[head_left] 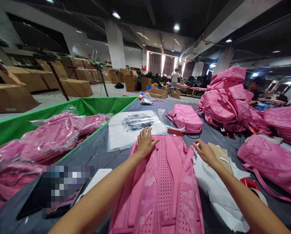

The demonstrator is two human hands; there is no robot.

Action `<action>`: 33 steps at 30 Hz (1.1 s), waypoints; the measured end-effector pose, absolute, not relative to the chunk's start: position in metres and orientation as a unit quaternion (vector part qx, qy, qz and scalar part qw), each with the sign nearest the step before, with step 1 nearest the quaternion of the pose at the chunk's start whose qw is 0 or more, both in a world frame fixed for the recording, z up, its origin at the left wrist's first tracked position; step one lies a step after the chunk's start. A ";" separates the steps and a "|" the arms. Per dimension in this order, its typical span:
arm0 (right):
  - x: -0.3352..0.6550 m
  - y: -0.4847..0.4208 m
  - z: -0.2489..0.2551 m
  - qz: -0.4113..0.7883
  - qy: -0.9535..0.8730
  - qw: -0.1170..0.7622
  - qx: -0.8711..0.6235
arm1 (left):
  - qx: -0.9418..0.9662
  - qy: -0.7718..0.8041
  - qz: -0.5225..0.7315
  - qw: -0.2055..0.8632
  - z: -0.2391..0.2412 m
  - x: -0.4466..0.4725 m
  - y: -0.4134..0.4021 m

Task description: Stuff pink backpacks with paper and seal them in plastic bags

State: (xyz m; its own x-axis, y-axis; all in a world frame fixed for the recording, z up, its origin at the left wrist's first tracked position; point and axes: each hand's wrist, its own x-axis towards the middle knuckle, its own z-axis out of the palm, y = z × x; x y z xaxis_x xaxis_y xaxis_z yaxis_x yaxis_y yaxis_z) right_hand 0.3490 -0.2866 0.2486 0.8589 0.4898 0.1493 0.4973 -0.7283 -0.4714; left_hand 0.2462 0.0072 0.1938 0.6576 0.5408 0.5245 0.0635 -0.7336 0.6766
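Observation:
A pink backpack (pixel 165 182) lies in front of me with its back panel and shoulder straps facing up. My left hand (pixel 145 143) is at the top left of this backpack, fingers apart, over its upper edge. Just off the top right edge, my right hand (pixel 205 151) hovers by a strap with loosely bent, parted fingers and nothing visible in it. Beyond the backpack, a stack of clear printed plastic bags (pixel 135 125) lies flat. White paper sheets (pixel 216 191) and a brown card (pixel 222 156) are under and beside my right forearm.
Pink backpacks are heaped on the right (pixel 225 107), and a smaller pink bag (pixel 186 117) lies ahead. A green-sided bin (pixel 96 105) at left holds plastic-wrapped backpacks (pixel 55 136). A red tape dispenser (pixel 249 183) is at right. Cardboard boxes (pixel 77 87) and people stand farther off.

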 end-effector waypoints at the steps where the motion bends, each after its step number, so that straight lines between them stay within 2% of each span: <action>1: 0.368 -0.281 0.242 -0.014 -0.225 0.251 -0.941 | 0.879 0.142 0.363 0.275 0.198 0.246 0.002; 3: 0.392 -0.265 0.230 -0.011 -0.190 0.252 -0.949 | 0.928 0.048 0.302 0.214 0.204 0.249 -0.015; 6: 0.394 -0.245 0.224 -0.058 -0.200 0.281 -0.937 | 0.955 -0.064 0.202 0.209 0.206 0.259 -0.046; 9: 0.369 -0.243 0.237 -0.139 -0.245 0.335 -0.899 | 0.953 -0.106 0.180 0.219 0.200 0.271 -0.073; 12: 0.330 -0.255 0.250 -0.211 -0.375 0.389 -0.815 | 0.953 -0.096 0.176 0.228 0.188 0.280 -0.087; 15: 0.290 -0.264 0.254 -0.266 -0.484 0.373 -0.746 | 0.952 -0.073 0.174 0.240 0.177 0.283 -0.090; 20: 0.239 -0.272 0.265 -0.335 -0.533 0.324 -0.706 | 0.941 -0.095 0.177 0.273 0.172 0.288 -0.080; 25: 0.236 -0.295 0.291 -0.310 -0.477 0.358 -0.740 | 0.922 -0.116 0.176 0.325 0.186 0.280 -0.079; 29: 0.248 -0.310 0.311 -0.249 -0.443 0.355 -0.785 | 0.850 -0.294 0.264 0.350 0.223 0.270 -0.105; 31: 0.252 -0.316 0.316 -0.235 -0.440 0.338 -0.798 | 0.824 -0.357 0.271 0.346 0.241 0.270 -0.118; 33: 0.255 -0.322 0.317 -0.228 -0.417 0.336 -0.814 | 0.848 -0.345 0.256 0.309 0.253 0.270 -0.124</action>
State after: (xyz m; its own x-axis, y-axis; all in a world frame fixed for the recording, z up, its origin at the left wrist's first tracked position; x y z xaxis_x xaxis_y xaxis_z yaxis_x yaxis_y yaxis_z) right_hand 0.2547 -0.3222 0.3169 0.5492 0.5250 0.6502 0.8308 -0.4274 -0.3565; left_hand 0.2699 -0.1241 0.2527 0.6307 -0.4265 0.6483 -0.7437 -0.5709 0.3479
